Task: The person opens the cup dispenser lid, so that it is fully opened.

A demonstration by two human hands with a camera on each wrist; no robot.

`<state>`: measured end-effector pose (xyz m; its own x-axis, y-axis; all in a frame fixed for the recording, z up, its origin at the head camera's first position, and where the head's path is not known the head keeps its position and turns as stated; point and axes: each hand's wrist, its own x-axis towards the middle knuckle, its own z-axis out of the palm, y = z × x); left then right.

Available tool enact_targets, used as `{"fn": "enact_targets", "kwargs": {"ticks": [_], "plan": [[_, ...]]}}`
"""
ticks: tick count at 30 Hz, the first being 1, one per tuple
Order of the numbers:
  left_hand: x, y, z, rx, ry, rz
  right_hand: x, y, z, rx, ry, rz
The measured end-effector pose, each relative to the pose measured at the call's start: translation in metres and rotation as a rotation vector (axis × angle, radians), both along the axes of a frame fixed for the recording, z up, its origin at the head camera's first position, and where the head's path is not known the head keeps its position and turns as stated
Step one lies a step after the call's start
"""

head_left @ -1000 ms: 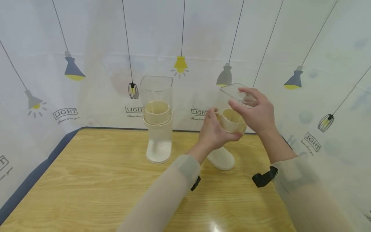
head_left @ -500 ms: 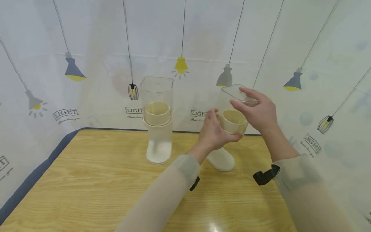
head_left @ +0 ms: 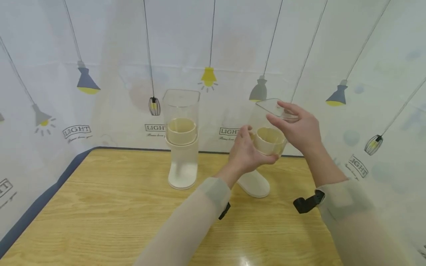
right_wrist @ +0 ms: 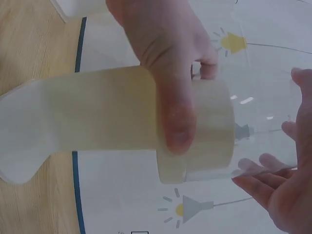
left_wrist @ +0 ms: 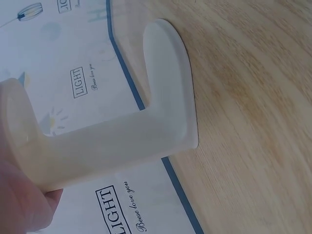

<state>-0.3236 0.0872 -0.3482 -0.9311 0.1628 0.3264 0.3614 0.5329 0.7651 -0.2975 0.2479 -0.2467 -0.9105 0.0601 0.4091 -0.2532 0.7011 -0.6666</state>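
The left hand (head_left: 247, 153) is gripping the collar (right_wrist: 171, 169) of a cream round-footed stand (left_wrist: 107, 146), fingers curled round it; the right hand (head_left: 301, 127) is holding a transparent square-mouthed container (head_left: 263, 117) near its top. A cream round insert (head_left: 267, 142) is showing low inside, between both hands' fingers. Left of the left fingers, a matching stand (head_left: 183, 168) is carrying a second transparent container (head_left: 181, 105).

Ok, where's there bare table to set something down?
Widest: the wooden table left of the left sleeve, before the untouched stand. Smaller: between that sleeve and the right sleeve. Crowded: at the held stand, gripped by the left hand, the right hand on its clear container.
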Motion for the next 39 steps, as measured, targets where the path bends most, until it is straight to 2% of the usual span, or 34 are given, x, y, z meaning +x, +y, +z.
{"fn": "enact_targets", "kwargs": {"ticks": [5,13,18,23,30,33,37,39], "plan": [[0.001,0.003,0.0,-0.007,-0.007,-0.008,0.008,-0.002,0.0,0.055,0.029,-0.004],[0.0,0.004,0.001,-0.03,-0.001,-0.006,0.008,0.001,0.003,0.058,0.014,-0.008],[0.0,0.003,0.001,-0.042,0.005,-0.006,0.01,0.002,0.005,0.103,0.024,0.003],[0.001,0.002,0.001,-0.039,-0.003,-0.019,0.012,0.005,0.009,0.094,-0.048,0.004],[-0.001,-0.004,0.0,-0.04,0.02,-0.044,0.017,0.003,0.018,0.216,-0.08,0.013],[-0.002,-0.005,-0.001,-0.025,0.02,-0.054,0.015,0.007,0.018,0.183,-0.1,-0.005],[-0.005,-0.007,0.0,0.003,-0.003,-0.076,0.015,0.014,0.018,0.04,-0.141,-0.04],[-0.007,-0.008,0.001,0.019,-0.012,-0.084,0.017,0.015,0.019,0.003,-0.136,-0.047]]}}
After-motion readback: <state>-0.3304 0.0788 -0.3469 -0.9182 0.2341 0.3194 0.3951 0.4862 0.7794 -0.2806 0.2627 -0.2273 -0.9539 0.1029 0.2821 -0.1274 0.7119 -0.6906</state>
